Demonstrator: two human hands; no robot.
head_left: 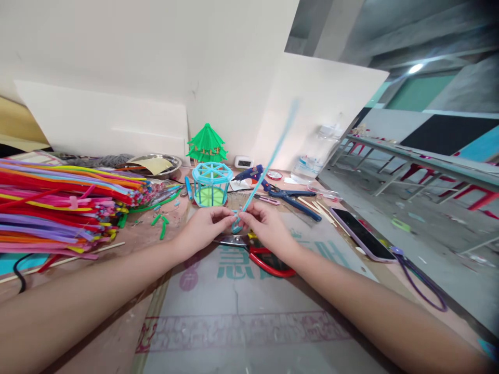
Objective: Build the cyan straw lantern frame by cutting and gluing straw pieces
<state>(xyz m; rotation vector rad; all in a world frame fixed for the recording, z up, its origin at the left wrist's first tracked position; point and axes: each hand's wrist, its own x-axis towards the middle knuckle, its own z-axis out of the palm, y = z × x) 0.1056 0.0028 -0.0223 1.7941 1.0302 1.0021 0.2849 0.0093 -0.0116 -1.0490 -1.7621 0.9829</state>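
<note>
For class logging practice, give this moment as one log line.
left hand: pinching pale-blue strip's lower end | right hand: same | scissors: beneath hands | blue frame: beyond hands

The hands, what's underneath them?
Red-handled scissors and a printed sheet show beneath. The right hand hides part of the handles. Whatever else it and the left hand cover can't be seen.

The free tip of the light-blue pipe cleaner (264,170) was blurred, and its lower end was partly hidden by the left hand (210,222) and the right hand (270,227). The red-handled scissors (260,263) were partly covered. The bundle of stems (58,205) was cut off by the left edge; the digits of the clock (244,162) (a small white one) could not be read.
</note>
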